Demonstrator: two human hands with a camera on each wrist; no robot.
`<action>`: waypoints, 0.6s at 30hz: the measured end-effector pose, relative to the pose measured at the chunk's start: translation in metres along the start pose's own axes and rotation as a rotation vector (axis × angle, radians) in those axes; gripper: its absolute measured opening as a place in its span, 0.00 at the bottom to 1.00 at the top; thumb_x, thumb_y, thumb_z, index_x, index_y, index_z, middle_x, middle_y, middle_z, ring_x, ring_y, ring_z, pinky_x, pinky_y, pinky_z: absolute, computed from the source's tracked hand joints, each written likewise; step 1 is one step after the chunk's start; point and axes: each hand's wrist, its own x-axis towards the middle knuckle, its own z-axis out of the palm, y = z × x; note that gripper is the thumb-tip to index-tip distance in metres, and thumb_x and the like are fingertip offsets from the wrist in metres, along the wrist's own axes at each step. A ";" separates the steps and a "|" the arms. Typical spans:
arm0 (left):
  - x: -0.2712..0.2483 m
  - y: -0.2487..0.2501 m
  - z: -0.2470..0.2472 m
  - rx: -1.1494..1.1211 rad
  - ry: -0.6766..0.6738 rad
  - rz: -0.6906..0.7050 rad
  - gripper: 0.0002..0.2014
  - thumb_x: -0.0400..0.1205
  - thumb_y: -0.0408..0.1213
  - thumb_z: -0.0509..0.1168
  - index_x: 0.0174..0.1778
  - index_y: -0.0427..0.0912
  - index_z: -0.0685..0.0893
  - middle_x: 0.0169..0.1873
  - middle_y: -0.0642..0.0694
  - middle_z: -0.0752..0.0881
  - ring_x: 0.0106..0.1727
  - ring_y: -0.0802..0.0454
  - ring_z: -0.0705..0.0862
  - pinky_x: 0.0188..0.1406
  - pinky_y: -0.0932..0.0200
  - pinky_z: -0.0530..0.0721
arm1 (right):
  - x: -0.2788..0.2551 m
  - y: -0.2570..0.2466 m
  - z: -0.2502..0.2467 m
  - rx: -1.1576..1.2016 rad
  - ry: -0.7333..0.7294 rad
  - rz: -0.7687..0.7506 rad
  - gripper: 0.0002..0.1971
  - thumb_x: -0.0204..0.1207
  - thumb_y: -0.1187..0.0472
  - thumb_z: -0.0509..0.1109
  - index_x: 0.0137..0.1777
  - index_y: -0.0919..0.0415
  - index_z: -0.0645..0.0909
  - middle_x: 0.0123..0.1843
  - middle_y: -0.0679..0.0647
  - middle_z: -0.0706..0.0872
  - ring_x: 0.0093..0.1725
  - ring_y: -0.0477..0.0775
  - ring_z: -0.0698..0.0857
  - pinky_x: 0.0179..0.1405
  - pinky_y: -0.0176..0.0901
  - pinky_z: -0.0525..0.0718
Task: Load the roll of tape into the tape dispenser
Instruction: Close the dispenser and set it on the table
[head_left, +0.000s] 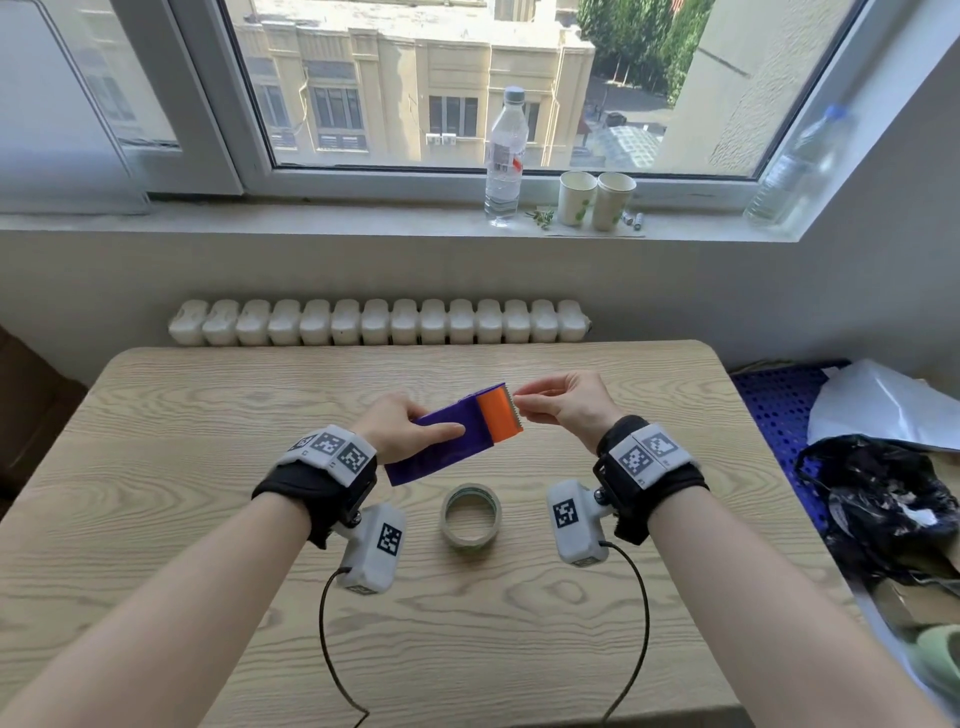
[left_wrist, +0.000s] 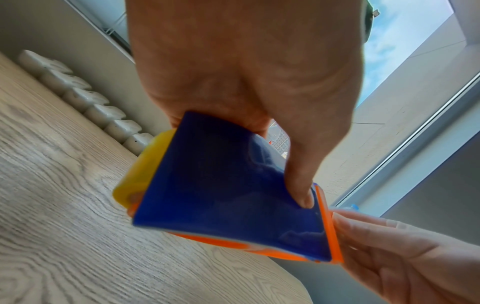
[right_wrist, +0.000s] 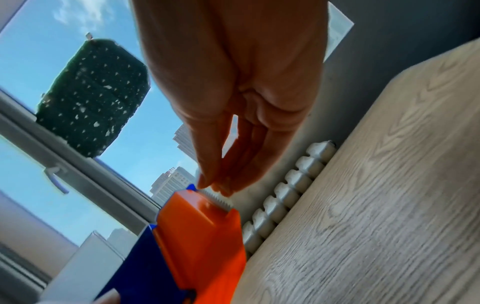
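My left hand (head_left: 415, 426) grips a purple tape dispenser (head_left: 447, 453) above the table's middle, thumb lying across its near side (left_wrist: 298, 185). Its orange front (head_left: 500, 418) carries a toothed blade (right_wrist: 218, 198) and points right. At that blade's far end, my right hand (head_left: 522, 405) pinches thumb and fingertips (right_wrist: 207, 182) together. A yellow part (left_wrist: 140, 179) shows under the dispenser in the left wrist view. The roll of tape (head_left: 470, 516) lies flat on the wooden table (head_left: 208, 415), just below the dispenser and between my wrists, untouched.
A white radiator (head_left: 379, 322) runs behind the table's far edge. On the windowsill stand a water bottle (head_left: 505, 156) and two paper cups (head_left: 597, 200). To the right of the table are a blue crate (head_left: 774, 405) and a black bag (head_left: 878, 499).
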 end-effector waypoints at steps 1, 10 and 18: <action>-0.001 0.001 0.000 -0.004 0.003 0.001 0.17 0.73 0.53 0.70 0.23 0.48 0.82 0.24 0.49 0.83 0.28 0.54 0.81 0.28 0.63 0.74 | 0.000 0.000 0.001 -0.033 0.003 -0.019 0.03 0.68 0.72 0.75 0.42 0.69 0.86 0.38 0.59 0.88 0.38 0.52 0.85 0.42 0.35 0.87; -0.001 -0.008 0.001 -0.071 0.016 0.003 0.18 0.72 0.53 0.71 0.21 0.46 0.82 0.22 0.49 0.83 0.26 0.53 0.81 0.28 0.61 0.74 | -0.005 -0.003 0.004 -0.151 0.012 -0.128 0.09 0.72 0.71 0.72 0.51 0.74 0.85 0.37 0.56 0.87 0.37 0.48 0.85 0.40 0.30 0.87; -0.003 -0.002 0.000 -0.050 0.054 -0.017 0.19 0.72 0.55 0.70 0.24 0.44 0.83 0.23 0.49 0.82 0.25 0.54 0.80 0.26 0.63 0.73 | -0.007 0.003 0.013 -0.494 0.156 -0.395 0.06 0.72 0.67 0.72 0.47 0.66 0.89 0.40 0.56 0.90 0.39 0.48 0.85 0.46 0.37 0.82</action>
